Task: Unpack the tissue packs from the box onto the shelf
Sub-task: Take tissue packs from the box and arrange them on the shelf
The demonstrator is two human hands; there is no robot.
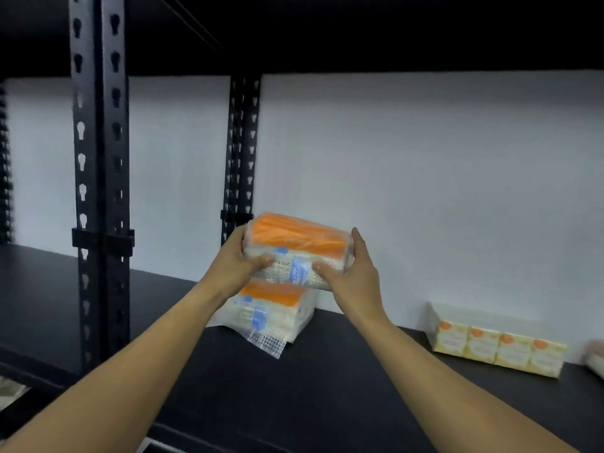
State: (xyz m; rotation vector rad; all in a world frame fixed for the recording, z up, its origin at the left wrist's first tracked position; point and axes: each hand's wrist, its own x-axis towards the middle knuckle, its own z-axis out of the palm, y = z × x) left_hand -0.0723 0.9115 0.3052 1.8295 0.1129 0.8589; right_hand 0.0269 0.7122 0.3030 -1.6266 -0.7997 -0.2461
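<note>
two orange-topped tissue packs are in view: the held pack [299, 251], clear-wrapped with blue print and an orange upper face, is clamped at its ends between the left hand [240, 264] and right hand [351, 273] just above the second pack [271, 310], which lies on the black shelf [327, 387]. a row of four small yellow packs [496, 343] sits well apart to the right. black slotted uprights [99, 191] frame the bay against a white wall [425, 174].
</note>
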